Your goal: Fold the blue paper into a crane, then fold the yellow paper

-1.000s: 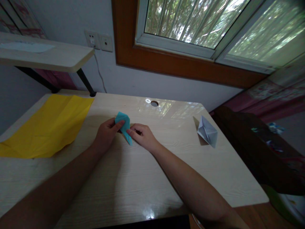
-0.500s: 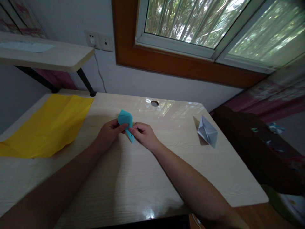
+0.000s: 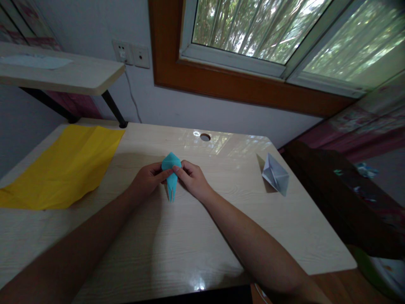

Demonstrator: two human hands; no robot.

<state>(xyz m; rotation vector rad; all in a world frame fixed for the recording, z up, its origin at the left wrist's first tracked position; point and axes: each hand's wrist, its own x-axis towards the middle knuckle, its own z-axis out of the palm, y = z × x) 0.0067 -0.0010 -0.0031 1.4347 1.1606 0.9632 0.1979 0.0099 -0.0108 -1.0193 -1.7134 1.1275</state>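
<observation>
A folded piece of turquoise paper is held between both hands over the middle of the desk. Its top forms a blunt point, and its narrow lower end splits into thin tips facing me. My left hand pinches its left side, thumb on the front face. From the right, my right hand grips the other edge, its thumb meeting the left thumb near the paper's middle. The fingers behind the paper are partly hidden.
A yellow sheet lies on the desk at the left, near a raised shelf on black legs. A folded grey-white paper shape stands at the right. The desk has a round cable hole at its back edge.
The turquoise paper has turned from a slant to nearly upright, its narrow split end now pointing straight toward me. Both hands have shifted slightly with it and still hold it.
</observation>
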